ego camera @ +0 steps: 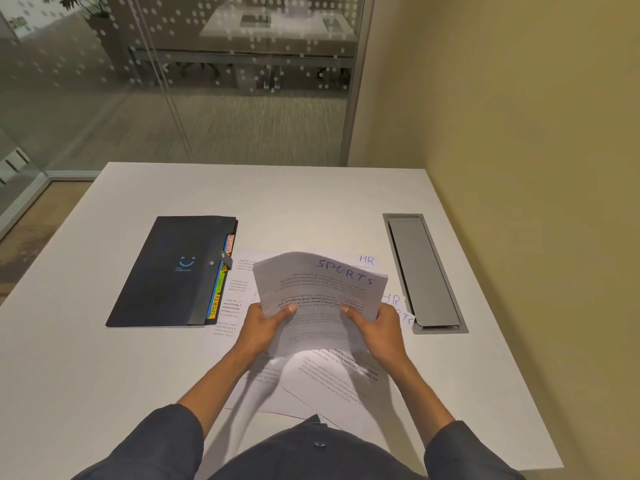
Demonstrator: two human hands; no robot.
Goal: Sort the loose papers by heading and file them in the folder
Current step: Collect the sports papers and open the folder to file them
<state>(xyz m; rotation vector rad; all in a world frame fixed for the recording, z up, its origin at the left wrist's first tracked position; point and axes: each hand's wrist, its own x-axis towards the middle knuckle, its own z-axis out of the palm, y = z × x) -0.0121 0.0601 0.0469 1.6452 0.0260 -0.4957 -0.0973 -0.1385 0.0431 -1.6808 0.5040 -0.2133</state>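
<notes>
I hold a stack of papers (pixel 322 289) above the table, its top sheet headed "SPORTS" in blue ink. My left hand (pixel 265 325) grips the stack's near left edge and my right hand (pixel 375 325) grips its near right edge. Several loose papers (pixel 332 379) lie spread on the table beneath my hands; a sheet headed "HR" (pixel 367 260) shows behind the stack. A black folder (pixel 166 271) lies shut at the left, with coloured tabs (pixel 221 289) sticking out of its right side, one reading "SPORTS".
A grey cable hatch (pixel 420 271) is set into the white table (pixel 104 393) at the right. A beige wall stands close on the right, and a glass partition (pixel 173 81) is beyond the table's far edge.
</notes>
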